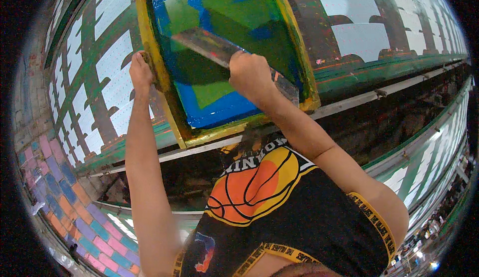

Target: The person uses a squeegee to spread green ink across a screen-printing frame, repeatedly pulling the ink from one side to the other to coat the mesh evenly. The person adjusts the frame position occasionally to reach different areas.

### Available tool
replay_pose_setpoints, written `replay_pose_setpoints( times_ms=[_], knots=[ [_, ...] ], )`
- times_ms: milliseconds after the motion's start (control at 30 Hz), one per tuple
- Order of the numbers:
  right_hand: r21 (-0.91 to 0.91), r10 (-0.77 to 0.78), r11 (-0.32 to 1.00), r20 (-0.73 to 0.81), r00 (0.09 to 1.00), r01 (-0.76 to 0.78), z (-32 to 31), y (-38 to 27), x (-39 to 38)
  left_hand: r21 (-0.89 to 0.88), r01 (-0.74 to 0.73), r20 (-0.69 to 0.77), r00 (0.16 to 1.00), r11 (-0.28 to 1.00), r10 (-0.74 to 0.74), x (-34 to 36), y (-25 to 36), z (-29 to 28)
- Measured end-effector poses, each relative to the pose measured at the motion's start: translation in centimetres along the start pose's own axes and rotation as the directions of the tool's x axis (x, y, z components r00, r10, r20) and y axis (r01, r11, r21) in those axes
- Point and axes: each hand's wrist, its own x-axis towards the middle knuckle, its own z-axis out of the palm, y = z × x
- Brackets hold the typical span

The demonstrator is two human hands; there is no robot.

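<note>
A screen-printing frame [155, 47] with yellow-stained wooden sides lies tilted on the long table in front of me. Blue and green ink covers its mesh. My right hand [252, 77] is closed around a long, flat squeegee [209, 46], which lies slantwise across the mesh. The squeegee's far end points up and left, and its near end reaches the frame's lower right corner. At the frame's left side, my left hand [141, 72] grips the wooden edge, with part of its fingers hidden.
White cut fabric pieces [360, 42] lie in rows on the dark table at right, and more fabric pieces [115, 42] at left. A metal rail [349, 108] runs along the near table edge. Behind me stands another table [404, 177]. Coloured bricks [95, 227] show at lower left.
</note>
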Motion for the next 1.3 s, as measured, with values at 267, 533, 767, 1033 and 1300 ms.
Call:
replay_pose_setpoints(
  times_ms=[267,533,767,1033,1300],
  knots=[
    [-0.145,-0.197,0.964,0.161,0.967,0.220,1.1,-2.1,-6.1,0.026,0.059,0.026,0.998,0.998,-0.060,0.2,-0.2,0.2],
    [0.046,-0.191,0.981,0.389,0.901,0.188,-2.3,-1.3,-1.0,0.044,-0.072,-0.028,0.997,0.996,0.073,0.4,-2.3,1.0],
    [-0.095,-0.186,0.974,0.182,0.965,0.206,-1.3,-0.1,10.2,-0.093,-0.022,-0.007,1.000,0.995,0.021,-0.2,-0.5,0.0],
    [-0.196,-0.259,0.946,0.016,0.966,0.257,1.0,3.0,25.8,-0.062,0.045,-0.030,0.998,0.997,-0.047,-0.6,0.3,0.0],
    [-0.297,-0.364,0.894,-0.041,0.931,0.337,2.3,5.1,35.9,-0.095,0.114,0.002,0.993,0.989,-0.114,-0.7,1.3,-0.5]
  ],
)
